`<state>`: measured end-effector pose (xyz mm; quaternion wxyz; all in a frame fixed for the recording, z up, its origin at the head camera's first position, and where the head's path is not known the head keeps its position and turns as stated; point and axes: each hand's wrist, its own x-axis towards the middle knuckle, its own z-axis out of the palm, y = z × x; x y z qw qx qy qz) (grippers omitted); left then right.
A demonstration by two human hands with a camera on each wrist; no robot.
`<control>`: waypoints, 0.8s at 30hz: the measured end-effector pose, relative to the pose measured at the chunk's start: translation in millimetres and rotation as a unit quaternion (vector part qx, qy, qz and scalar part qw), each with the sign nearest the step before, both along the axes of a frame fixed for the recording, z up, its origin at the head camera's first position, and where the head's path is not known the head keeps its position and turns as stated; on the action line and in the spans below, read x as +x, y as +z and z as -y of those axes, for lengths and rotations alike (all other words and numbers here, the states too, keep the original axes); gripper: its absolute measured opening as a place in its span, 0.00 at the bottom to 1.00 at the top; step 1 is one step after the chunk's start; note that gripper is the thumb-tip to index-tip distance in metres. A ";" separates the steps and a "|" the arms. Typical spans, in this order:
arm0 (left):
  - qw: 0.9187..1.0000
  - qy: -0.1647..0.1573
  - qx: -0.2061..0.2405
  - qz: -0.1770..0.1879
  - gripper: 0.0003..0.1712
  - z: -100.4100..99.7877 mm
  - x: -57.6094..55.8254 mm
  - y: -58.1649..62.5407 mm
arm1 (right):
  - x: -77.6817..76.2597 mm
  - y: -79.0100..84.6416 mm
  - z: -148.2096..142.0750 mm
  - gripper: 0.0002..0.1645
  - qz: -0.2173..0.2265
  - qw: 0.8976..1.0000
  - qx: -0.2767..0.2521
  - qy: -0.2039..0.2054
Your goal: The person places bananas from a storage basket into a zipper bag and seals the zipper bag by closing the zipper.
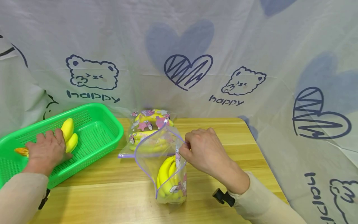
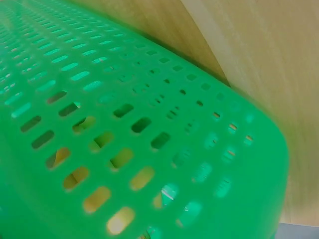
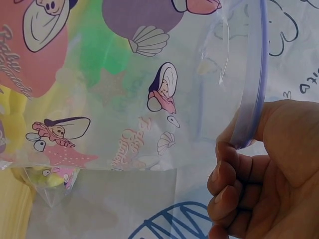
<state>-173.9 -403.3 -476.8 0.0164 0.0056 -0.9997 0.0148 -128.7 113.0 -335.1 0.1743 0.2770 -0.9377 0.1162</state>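
Note:
Inside the green basket, my left hand (image 1: 47,149) grips a bunch of yellow bananas (image 1: 68,127) from above, covering its middle. An orange-brown tip shows left of the fingers. My right hand (image 1: 204,152) pinches the purple zip edge of a clear printed zip bag (image 1: 183,186), whose mouth gapes wide. A bunch of bananas (image 1: 165,174) is in that bag on the table. In the right wrist view, the thumb and curled fingers of the right hand (image 3: 269,169) hold the bag's rim. The basket wall hides the left hand in the left wrist view.
The green perforated basket (image 1: 95,152) occupies the table's left side. Behind the gaping bag lies another printed zip bag (image 1: 151,126) with bananas in it. A wooden table (image 1: 112,199) bears everything, and a printed cloth (image 1: 134,74) hangs along its back and right edges.

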 end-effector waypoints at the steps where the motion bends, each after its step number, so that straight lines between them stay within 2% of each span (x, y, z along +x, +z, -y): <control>1: 1.000 0.003 0.002 0.000 0.68 0.2 0.0 0.8 | 0.0 0.2 0.1 0.21 0.000 1.000 0.000 -0.001; 6: 1.000 0.023 0.013 -0.003 0.65 0.4 -0.3 7.9 | -0.3 0.8 0.0 0.21 -0.002 1.000 -0.002 -0.001; 9: 0.999 0.041 0.028 -0.003 0.62 -3.9 2.4 20.3 | -0.8 1.3 -0.5 0.21 -0.006 1.000 -0.003 0.002; 13: 0.997 0.047 0.051 -0.026 0.57 -19.4 14.2 51.6 | -2.4 2.4 1.2 0.22 -0.017 1.000 -0.005 0.011; 17: 0.994 0.012 0.053 -0.094 0.52 -46.5 27.2 87.3 | -4.1 3.3 3.0 0.23 -0.029 0.999 -0.008 0.023; 24: 0.986 -0.055 0.048 -0.150 0.46 -99.9 53.3 147.0 | -5.4 4.4 8.1 0.22 -0.023 0.999 -0.007 0.024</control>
